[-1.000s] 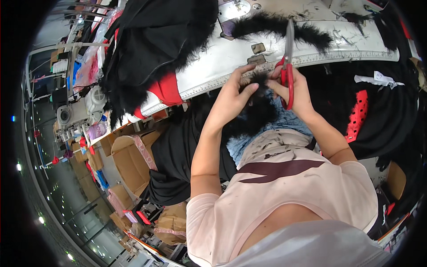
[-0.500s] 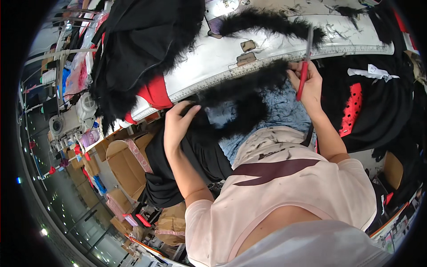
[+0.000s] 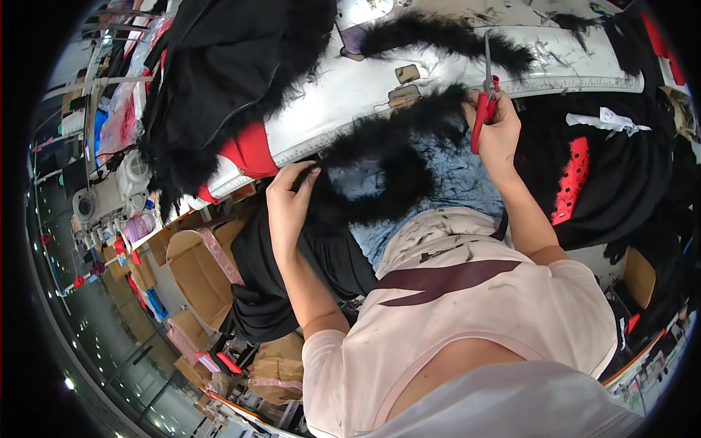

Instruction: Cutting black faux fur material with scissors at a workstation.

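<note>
A strip of black fluffy trim (image 3: 398, 130) stretches between my two hands, along the near edge of the worktable. Its left end is pinched in the fingertips of my left hand (image 3: 288, 204). My right hand (image 3: 499, 139) is closed round red-handled scissors (image 3: 480, 125), their blades pointing away from me. Those same fingers are at the right end of the trim; exactly how they grip it is hidden. More black fluff (image 3: 412, 186) hangs in a loop over my lap, against the blue denim (image 3: 464, 191).
A long clear ruler (image 3: 584, 85) lies along the white tabletop (image 3: 310, 102). Beyond it rests another fluffy black strip (image 3: 438, 36). Black fur-edged fabric (image 3: 248, 58) and a red cloth (image 3: 252, 152) cover the left side. At right are black cloth and a red dotted strip (image 3: 571, 182).
My right hand has shifted slightly left, and the scissors have turned so both red handle loops show. The stretched trim now arches higher at its right end. My left hand has barely moved.
</note>
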`<state>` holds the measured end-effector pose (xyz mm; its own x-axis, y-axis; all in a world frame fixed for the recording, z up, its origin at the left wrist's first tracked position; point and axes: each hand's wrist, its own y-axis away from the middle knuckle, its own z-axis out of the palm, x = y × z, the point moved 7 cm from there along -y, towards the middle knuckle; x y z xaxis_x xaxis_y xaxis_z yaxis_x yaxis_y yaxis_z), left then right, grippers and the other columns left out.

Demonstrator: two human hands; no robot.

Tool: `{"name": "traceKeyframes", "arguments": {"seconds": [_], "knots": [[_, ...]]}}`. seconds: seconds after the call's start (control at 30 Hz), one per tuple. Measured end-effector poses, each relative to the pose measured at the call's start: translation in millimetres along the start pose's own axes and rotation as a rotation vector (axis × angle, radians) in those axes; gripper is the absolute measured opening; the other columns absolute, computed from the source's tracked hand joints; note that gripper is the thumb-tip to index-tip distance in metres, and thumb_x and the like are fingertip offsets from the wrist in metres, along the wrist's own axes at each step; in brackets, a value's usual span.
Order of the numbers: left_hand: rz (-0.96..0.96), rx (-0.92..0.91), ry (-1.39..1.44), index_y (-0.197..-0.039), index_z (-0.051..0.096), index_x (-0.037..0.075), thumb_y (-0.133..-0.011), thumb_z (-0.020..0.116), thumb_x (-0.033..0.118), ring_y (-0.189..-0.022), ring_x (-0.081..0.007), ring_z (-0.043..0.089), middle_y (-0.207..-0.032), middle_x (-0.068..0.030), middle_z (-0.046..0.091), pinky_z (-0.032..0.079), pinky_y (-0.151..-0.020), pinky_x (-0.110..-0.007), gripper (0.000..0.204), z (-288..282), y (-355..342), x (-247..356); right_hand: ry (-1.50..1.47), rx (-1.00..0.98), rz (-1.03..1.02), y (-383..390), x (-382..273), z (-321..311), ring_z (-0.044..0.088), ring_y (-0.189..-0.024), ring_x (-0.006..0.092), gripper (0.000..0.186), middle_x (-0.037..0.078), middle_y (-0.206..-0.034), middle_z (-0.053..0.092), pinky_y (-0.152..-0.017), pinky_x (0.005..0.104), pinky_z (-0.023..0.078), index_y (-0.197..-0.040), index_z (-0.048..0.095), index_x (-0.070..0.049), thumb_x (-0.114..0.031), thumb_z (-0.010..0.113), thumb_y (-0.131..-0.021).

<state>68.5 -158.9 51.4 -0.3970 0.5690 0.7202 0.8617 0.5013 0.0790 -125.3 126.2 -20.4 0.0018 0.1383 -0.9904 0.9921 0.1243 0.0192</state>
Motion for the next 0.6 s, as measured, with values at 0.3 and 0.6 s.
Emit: {"name": "traceKeyframes", "arguments": {"seconds": [0.3,0.6], "knots": [[0.091,0.116,-0.056,-0.095,0.065,-0.002,-0.08,0.068,0.007,-0.085,-0.0344,0.063,-0.09,-0.0168,0.064,0.049,-0.074,-0.035,0.017,1.3,1.9,0.7,0.136,0.061,-0.177,-4.8,5.5,-6.2,0.06,-0.086,0.0103,0.017,0.004,-0.094,0.065,-0.08,0.0235,0.047,-0.101,0.059,0.001,0.0,0.066,-0.086],[0.082,0.353,-0.173,-0.098,0.066,-0.001,-0.082,0.066,0.005,-0.086,-0.0315,0.065,-0.092,-0.0159,0.067,0.049,-0.077,-0.033,0.017,-16.5,-0.7,-19.6,0.107,-0.002,-0.146,-4.5,9.3,-1.3,0.059,-0.086,0.0088,0.017,0.004,-0.095,0.065,-0.08,0.0219,0.046,-0.1,0.058,0.0,-0.004,0.067,-0.087]]}}
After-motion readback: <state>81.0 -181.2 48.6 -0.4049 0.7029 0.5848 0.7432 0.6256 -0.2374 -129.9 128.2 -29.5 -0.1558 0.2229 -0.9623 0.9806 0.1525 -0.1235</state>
